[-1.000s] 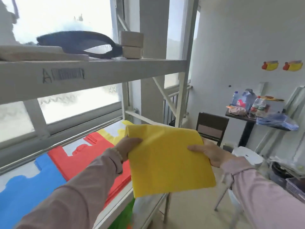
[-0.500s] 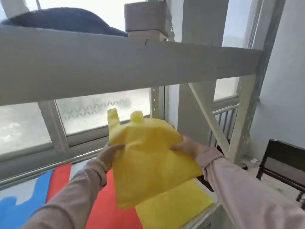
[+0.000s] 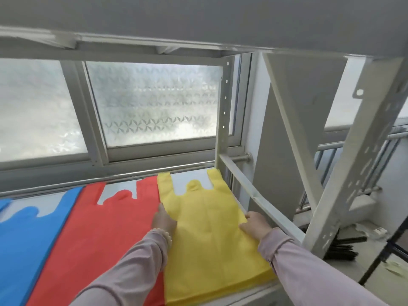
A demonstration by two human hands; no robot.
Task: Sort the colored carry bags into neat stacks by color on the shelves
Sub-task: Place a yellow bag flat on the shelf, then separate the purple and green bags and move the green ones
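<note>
Lower centre, beside the red stack (image 3: 106, 239), the yellow bag (image 3: 209, 230) looks light, limp and slippery, so I favour its side edges: my left hand (image 3: 164, 220) presses there straight-fingered, my right hand (image 3: 255, 225) rests opposite, grip unclear to me.

Window: frosted pane (image 3: 154, 102) with a pinwheel pattern at my 12 o'clock, a second pane (image 3: 37, 111) at 10 o'clock.
Frame: grey mullion (image 3: 92, 111) between the two panes.
Column: plain grey (image 3: 287, 140), at my 1 o'clock.
Railing: metal bars (image 3: 331, 149) at 2 o'clock, beyond the column.
Floor: black bristly object (image 3: 340, 248) at 3 o'clock, pale scraps (image 3: 395, 267) near it.
</note>
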